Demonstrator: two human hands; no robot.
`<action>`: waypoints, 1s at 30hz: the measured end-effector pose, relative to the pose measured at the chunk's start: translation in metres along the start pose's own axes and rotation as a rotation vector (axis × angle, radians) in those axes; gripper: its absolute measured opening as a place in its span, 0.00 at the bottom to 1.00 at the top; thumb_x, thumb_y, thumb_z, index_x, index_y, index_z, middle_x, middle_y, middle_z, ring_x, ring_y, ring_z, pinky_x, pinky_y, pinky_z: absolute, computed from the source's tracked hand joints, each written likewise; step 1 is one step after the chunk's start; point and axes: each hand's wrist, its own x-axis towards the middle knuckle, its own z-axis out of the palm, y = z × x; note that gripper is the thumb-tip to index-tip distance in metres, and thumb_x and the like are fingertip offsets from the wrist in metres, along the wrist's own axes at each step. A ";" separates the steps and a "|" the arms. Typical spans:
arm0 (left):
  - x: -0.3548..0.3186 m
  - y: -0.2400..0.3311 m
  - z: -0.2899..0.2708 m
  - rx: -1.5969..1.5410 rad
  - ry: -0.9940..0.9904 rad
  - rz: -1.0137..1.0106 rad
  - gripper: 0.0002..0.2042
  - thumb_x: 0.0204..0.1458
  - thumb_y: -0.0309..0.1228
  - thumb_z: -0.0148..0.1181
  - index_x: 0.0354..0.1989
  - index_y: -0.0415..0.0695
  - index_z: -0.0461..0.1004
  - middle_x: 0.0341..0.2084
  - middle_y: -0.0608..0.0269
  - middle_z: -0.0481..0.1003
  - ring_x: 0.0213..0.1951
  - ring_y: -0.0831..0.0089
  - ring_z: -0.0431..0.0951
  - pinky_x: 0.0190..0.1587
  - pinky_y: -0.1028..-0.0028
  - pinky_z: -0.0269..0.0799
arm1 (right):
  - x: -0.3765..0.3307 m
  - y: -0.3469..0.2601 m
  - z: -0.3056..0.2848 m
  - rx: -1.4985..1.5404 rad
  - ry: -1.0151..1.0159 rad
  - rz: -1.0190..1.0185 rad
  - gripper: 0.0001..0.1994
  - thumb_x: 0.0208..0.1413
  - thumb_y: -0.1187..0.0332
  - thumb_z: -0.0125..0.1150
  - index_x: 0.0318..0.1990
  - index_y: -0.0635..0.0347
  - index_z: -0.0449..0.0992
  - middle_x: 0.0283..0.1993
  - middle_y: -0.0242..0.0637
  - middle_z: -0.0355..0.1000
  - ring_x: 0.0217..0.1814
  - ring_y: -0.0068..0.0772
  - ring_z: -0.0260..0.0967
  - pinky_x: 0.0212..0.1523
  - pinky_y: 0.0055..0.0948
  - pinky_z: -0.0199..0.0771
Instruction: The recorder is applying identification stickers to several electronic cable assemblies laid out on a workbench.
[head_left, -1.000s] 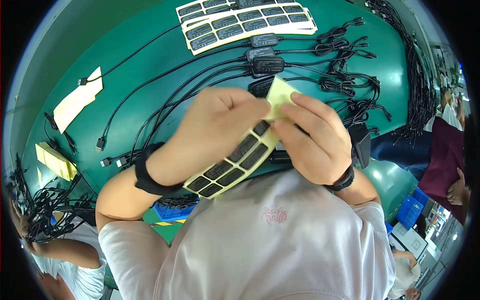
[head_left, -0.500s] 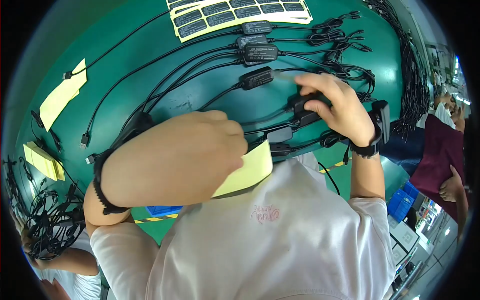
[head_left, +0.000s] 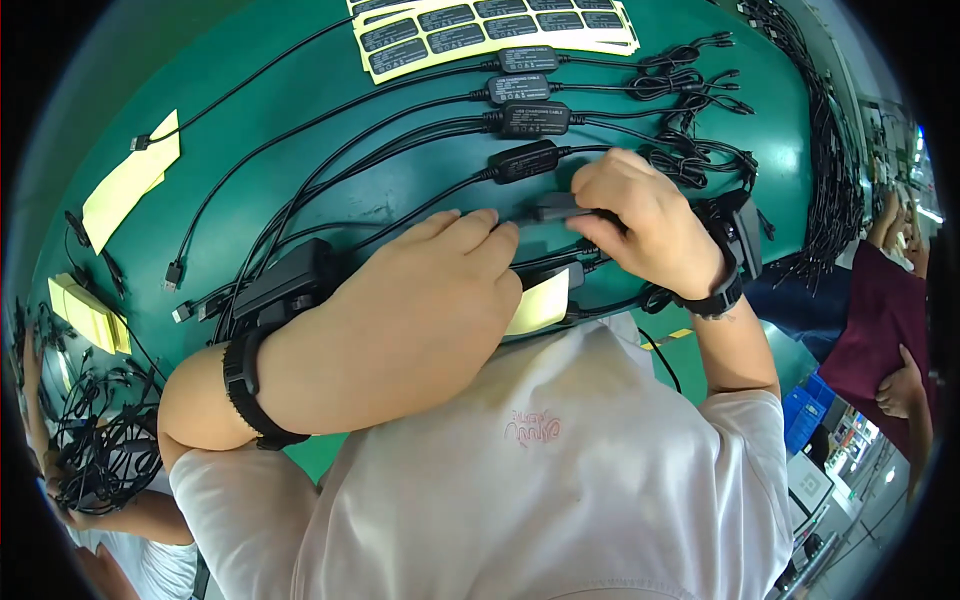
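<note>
My right hand (head_left: 640,222) has its fingers closed around a black cable's flat box (head_left: 558,207), thumb below it. My left hand (head_left: 440,285) reaches across from the left, its fingertips bent down near the same cable. From under that hand sticks out a yellow backing sheet (head_left: 541,304); its grip on the sheet is partly hidden. Just beyond lies a cable with a black box (head_left: 525,161). Farther away, several cables lie side by side, such as one with a dark label on its box (head_left: 535,119). More cables (head_left: 570,272) lie close to my body, partly covered.
Yellow sheets of dark labels (head_left: 455,38) lie at the far side of the green table (head_left: 250,130). Yellow strips (head_left: 130,185) and a yellow stack (head_left: 90,315) are at left. Cable bundles (head_left: 835,170) hang along the right edge. Other people are at both sides.
My left hand has moved slightly right and away from my body, with the yellow sheet. My right hand has come down and closed on the cable box.
</note>
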 end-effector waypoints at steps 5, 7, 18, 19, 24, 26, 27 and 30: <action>0.007 0.000 0.014 0.008 0.256 0.069 0.07 0.41 0.24 0.56 0.27 0.32 0.72 0.52 0.38 0.70 0.58 0.47 0.69 0.58 0.58 0.68 | -0.013 0.006 0.006 -0.187 -0.023 -0.168 0.17 0.39 0.74 0.62 0.41 0.58 0.70 0.38 0.36 0.68 0.37 0.37 0.65 0.38 0.33 0.68; 0.008 -0.002 0.021 -0.013 0.263 0.059 0.07 0.41 0.24 0.55 0.27 0.32 0.72 0.52 0.37 0.70 0.58 0.46 0.69 0.59 0.58 0.67 | -0.017 0.006 0.006 -0.174 -0.053 -0.151 0.16 0.40 0.76 0.62 0.40 0.59 0.72 0.40 0.36 0.71 0.38 0.37 0.68 0.36 0.32 0.69; 0.010 -0.004 0.033 0.026 0.272 0.062 0.06 0.40 0.23 0.56 0.26 0.32 0.71 0.55 0.36 0.67 0.60 0.42 0.66 0.57 0.56 0.69 | -0.028 -0.001 0.001 -0.198 0.060 -0.180 0.13 0.40 0.78 0.67 0.37 0.62 0.75 0.40 0.43 0.76 0.39 0.43 0.74 0.36 0.35 0.75; 0.010 -0.005 0.034 0.000 0.227 0.049 0.06 0.40 0.23 0.56 0.26 0.32 0.71 0.55 0.36 0.67 0.60 0.42 0.66 0.58 0.55 0.69 | -0.028 0.000 0.002 -0.251 0.055 -0.192 0.19 0.42 0.74 0.64 0.47 0.57 0.76 0.39 0.38 0.74 0.38 0.35 0.72 0.36 0.31 0.74; 0.002 -0.003 0.044 0.067 0.201 0.045 0.07 0.42 0.22 0.55 0.29 0.31 0.70 0.58 0.31 0.64 0.62 0.41 0.66 0.60 0.55 0.67 | -0.027 -0.002 -0.004 -0.225 0.026 -0.021 0.19 0.44 0.78 0.65 0.48 0.60 0.75 0.37 0.37 0.75 0.38 0.38 0.74 0.39 0.32 0.75; 0.001 -0.001 0.045 0.091 0.188 0.052 0.07 0.42 0.22 0.55 0.29 0.32 0.70 0.58 0.31 0.64 0.60 0.42 0.67 0.58 0.56 0.68 | -0.027 -0.005 -0.007 -0.088 -0.015 0.200 0.19 0.46 0.80 0.67 0.48 0.65 0.73 0.39 0.41 0.78 0.40 0.42 0.76 0.44 0.33 0.75; 0.002 -0.001 0.045 0.112 0.163 0.044 0.07 0.42 0.22 0.55 0.29 0.32 0.69 0.58 0.31 0.64 0.59 0.43 0.68 0.57 0.56 0.69 | -0.026 -0.007 -0.007 -0.045 0.077 0.178 0.23 0.49 0.81 0.66 0.54 0.65 0.68 0.43 0.43 0.80 0.45 0.42 0.78 0.51 0.31 0.73; 0.005 -0.002 0.044 -0.048 0.121 0.011 0.07 0.41 0.24 0.55 0.28 0.32 0.69 0.58 0.32 0.64 0.54 0.45 0.71 0.56 0.57 0.69 | -0.025 -0.007 -0.005 0.042 0.133 0.238 0.22 0.51 0.80 0.66 0.54 0.64 0.67 0.43 0.43 0.80 0.48 0.41 0.78 0.54 0.33 0.72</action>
